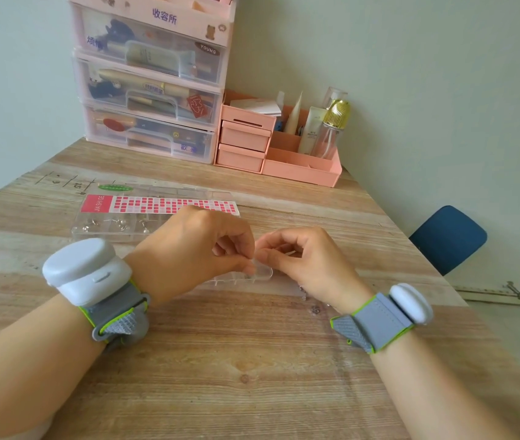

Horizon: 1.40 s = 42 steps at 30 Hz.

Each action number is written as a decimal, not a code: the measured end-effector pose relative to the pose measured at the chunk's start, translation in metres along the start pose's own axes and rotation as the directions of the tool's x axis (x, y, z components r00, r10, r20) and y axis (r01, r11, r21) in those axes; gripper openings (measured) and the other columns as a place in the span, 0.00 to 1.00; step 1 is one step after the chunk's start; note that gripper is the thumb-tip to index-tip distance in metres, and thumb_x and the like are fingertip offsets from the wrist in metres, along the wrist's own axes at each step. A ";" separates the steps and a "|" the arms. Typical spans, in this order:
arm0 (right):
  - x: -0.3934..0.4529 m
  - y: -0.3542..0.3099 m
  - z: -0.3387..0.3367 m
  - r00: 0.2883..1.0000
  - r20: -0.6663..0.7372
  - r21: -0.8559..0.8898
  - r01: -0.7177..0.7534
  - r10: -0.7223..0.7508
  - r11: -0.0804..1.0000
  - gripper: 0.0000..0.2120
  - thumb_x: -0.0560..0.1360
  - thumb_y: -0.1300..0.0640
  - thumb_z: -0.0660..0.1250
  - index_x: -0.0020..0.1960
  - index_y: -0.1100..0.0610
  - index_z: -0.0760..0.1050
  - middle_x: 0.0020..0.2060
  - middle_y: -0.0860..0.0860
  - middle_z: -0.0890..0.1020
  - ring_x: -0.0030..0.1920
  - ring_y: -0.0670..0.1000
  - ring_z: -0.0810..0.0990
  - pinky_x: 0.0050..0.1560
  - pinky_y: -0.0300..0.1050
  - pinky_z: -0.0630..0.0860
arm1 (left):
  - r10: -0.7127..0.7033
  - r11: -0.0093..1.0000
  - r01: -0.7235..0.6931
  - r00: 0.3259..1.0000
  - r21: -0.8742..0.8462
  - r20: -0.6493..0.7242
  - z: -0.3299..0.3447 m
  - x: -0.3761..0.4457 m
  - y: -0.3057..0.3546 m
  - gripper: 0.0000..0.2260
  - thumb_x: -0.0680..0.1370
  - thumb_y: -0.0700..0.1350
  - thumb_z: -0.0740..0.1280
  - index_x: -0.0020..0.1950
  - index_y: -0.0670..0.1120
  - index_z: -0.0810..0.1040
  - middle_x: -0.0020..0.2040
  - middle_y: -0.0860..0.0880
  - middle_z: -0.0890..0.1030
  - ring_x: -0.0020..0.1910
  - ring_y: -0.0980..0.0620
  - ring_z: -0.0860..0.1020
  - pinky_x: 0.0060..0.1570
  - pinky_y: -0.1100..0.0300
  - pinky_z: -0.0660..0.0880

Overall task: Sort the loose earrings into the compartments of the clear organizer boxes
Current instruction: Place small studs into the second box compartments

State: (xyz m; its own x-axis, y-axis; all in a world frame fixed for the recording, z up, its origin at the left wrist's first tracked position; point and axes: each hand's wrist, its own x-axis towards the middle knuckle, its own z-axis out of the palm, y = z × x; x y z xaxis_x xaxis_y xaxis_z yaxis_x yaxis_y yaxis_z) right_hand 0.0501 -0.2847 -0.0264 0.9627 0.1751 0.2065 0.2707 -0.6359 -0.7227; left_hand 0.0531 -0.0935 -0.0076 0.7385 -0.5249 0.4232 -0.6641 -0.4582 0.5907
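Your left hand (195, 249) and right hand (299, 262) pinch something tiny, indistinct, over the near organizer box (252, 277); lower it squarely into one compartment.

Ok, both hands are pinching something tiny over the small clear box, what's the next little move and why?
Probably lower it into the compartment beneath the fingertips and release: left hand and right hand meet right above the near small clear organizer box.

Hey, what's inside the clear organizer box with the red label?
The clear organizer box shows small silver stud earrings in its front compartments. The red label covers the back rows, and the left hand hides the right end, so those contents can't be seen.
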 end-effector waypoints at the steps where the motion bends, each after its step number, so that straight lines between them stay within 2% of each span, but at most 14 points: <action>1: 0.000 0.000 0.000 1.000 -0.003 0.000 -0.003 0.003 1.000 0.04 0.70 0.52 0.71 0.42 0.52 0.82 0.40 0.50 0.85 0.40 0.49 0.81 0.47 0.52 0.78 | -0.012 1.000 0.012 1.000 -0.009 -0.004 -0.001 0.000 -0.001 0.06 0.65 0.44 0.76 0.36 0.49 0.79 0.34 0.56 0.81 0.39 0.61 0.80 0.42 0.65 0.77; 5: 0.000 0.000 0.000 1.000 -0.012 -0.005 -0.003 0.003 1.000 0.03 0.70 0.52 0.71 0.42 0.51 0.82 0.40 0.50 0.85 0.41 0.49 0.81 0.48 0.50 0.78 | -0.076 0.996 0.076 0.997 -0.053 -0.006 -0.003 0.001 0.001 0.08 0.64 0.45 0.76 0.36 0.48 0.79 0.35 0.54 0.81 0.37 0.62 0.80 0.42 0.64 0.77; 10: -0.001 -0.002 0.001 1.000 -0.020 -0.016 0.004 -0.004 1.000 0.03 0.70 0.51 0.72 0.41 0.50 0.82 0.41 0.49 0.85 0.40 0.48 0.81 0.48 0.49 0.78 | -0.121 0.992 0.121 0.993 -0.041 0.008 -0.004 0.001 0.001 0.08 0.63 0.46 0.76 0.36 0.48 0.78 0.34 0.55 0.81 0.36 0.63 0.80 0.42 0.67 0.77; 15: -0.002 -0.003 0.000 1.000 -0.013 -0.015 0.017 -0.017 1.000 0.02 0.71 0.52 0.71 0.41 0.49 0.81 0.41 0.49 0.85 0.41 0.48 0.81 0.48 0.51 0.78 | -0.142 0.990 0.143 0.990 -0.022 0.016 -0.006 0.001 -0.002 0.06 0.66 0.47 0.74 0.38 0.47 0.79 0.34 0.54 0.82 0.37 0.62 0.80 0.43 0.68 0.76; 18: -0.004 -0.006 -0.001 0.999 0.003 -0.013 0.039 -0.038 0.999 0.03 0.73 0.54 0.68 0.42 0.49 0.80 0.39 0.47 0.84 0.41 0.47 0.81 0.48 0.48 0.78 | -0.159 0.986 0.162 0.985 -0.041 0.064 -0.011 0.000 -0.003 0.14 0.61 0.56 0.72 0.40 0.48 0.79 0.37 0.54 0.82 0.39 0.62 0.79 0.45 0.66 0.76; 20: -0.006 -0.009 -0.002 0.997 0.040 -0.033 0.064 -0.062 0.997 0.05 0.75 0.56 0.66 0.43 0.48 0.80 0.39 0.46 0.83 0.40 0.47 0.80 0.45 0.45 0.76 | -0.169 0.984 0.176 0.976 -0.040 0.138 -0.014 -0.001 -0.004 0.17 0.58 0.58 0.72 0.41 0.51 0.79 0.39 0.55 0.81 0.41 0.62 0.79 0.47 0.67 0.76; 23: -0.008 -0.012 -0.001 0.991 0.094 -0.039 0.095 -0.091 0.995 0.06 0.76 0.53 0.64 0.45 0.50 0.80 0.43 0.48 0.82 0.42 0.47 0.79 0.46 0.44 0.75 | -0.171 0.985 0.175 0.963 -0.001 0.208 -0.017 -0.002 -0.007 0.12 0.63 0.49 0.76 0.43 0.51 0.78 0.40 0.55 0.81 0.43 0.62 0.78 0.48 0.70 0.75; 26: -0.007 -0.012 0.002 0.990 0.108 -0.035 0.094 -0.090 0.995 0.09 0.75 0.49 0.64 0.43 0.52 0.80 0.45 0.48 0.79 0.42 0.44 0.77 0.46 0.41 0.73 | -0.184 0.981 0.194 0.961 -0.027 0.206 -0.019 -0.001 -0.008 0.07 0.68 0.42 0.74 0.43 0.49 0.80 0.41 0.54 0.82 0.42 0.62 0.80 0.49 0.68 0.76; 29: -0.005 -0.012 0.003 0.989 0.124 -0.037 0.082 -0.076 0.996 0.08 0.72 0.47 0.68 0.41 0.52 0.79 0.46 0.47 0.78 0.41 0.43 0.76 0.47 0.42 0.72 | -0.198 0.975 0.213 0.959 -0.055 0.204 -0.019 0.000 -0.009 0.04 0.70 0.41 0.72 0.42 0.50 0.81 0.40 0.54 0.83 0.40 0.62 0.81 0.49 0.67 0.77; 32: -0.006 -0.014 0.002 0.987 0.154 -0.055 0.065 -0.055 0.996 0.05 0.69 0.47 0.71 0.40 0.47 0.77 0.47 0.46 0.76 0.44 0.42 0.74 0.51 0.40 0.70 | -0.201 0.974 0.216 0.962 -0.067 0.184 -0.018 0.001 -0.011 0.04 0.71 0.41 0.71 0.42 0.50 0.81 0.39 0.55 0.83 0.39 0.62 0.81 0.48 0.66 0.77; 36: -0.006 -0.016 0.003 0.983 0.177 -0.081 0.068 -0.053 0.994 0.06 0.68 0.46 0.72 0.41 0.45 0.75 0.48 0.45 0.74 0.46 0.42 0.72 0.53 0.40 0.69 | -0.199 0.976 0.211 0.967 -0.057 0.157 -0.016 0.001 -0.012 0.04 0.71 0.41 0.70 0.42 0.51 0.81 0.39 0.55 0.83 0.39 0.63 0.80 0.48 0.67 0.77; 42: -0.005 -0.015 0.003 0.978 0.194 -0.134 0.102 -0.075 0.986 0.07 0.69 0.46 0.71 0.42 0.45 0.73 0.40 0.41 0.71 0.41 0.42 0.70 0.45 0.38 0.67 | -0.194 0.979 0.201 0.971 -0.038 0.139 -0.014 0.002 -0.012 0.04 0.71 0.41 0.70 0.42 0.50 0.81 0.39 0.55 0.83 0.39 0.62 0.80 0.48 0.68 0.76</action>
State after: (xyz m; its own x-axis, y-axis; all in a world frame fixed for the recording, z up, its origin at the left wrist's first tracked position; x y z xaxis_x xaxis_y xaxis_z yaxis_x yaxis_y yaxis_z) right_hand 0.0414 -0.2738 -0.0184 0.9222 0.3647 0.1285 0.3647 -0.7098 -0.6026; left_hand 0.0639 -0.0790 -0.0044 0.8299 -0.5204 0.2010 -0.4972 -0.5267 0.6894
